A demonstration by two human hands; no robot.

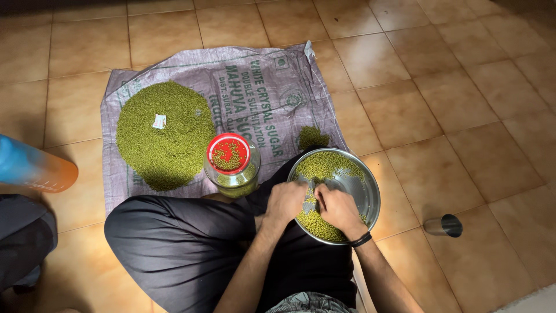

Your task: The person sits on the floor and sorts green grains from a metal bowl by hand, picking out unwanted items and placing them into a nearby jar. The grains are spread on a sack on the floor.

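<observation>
A round steel plate (pixel 365 191) rests on my lap, partly covered with small green beans (pixel 324 165). My left hand (pixel 285 201) sits at the plate's near-left rim with fingers curled among the beans. My right hand (pixel 337 208), with a black band at the wrist, lies on the beans in the plate's middle, fingers bent down into them. Whether either hand grips any beans is hidden. Both hands nearly touch each other.
A woven sack (pixel 260 87) spread on the tiled floor carries a large bean heap (pixel 165 133) and a small one (pixel 313 137). A clear jar with a red lid (pixel 230 155) stands by my knee. A steel tumbler (pixel 445 225) lies right. A blue-orange object (pixel 35 168) juts in left.
</observation>
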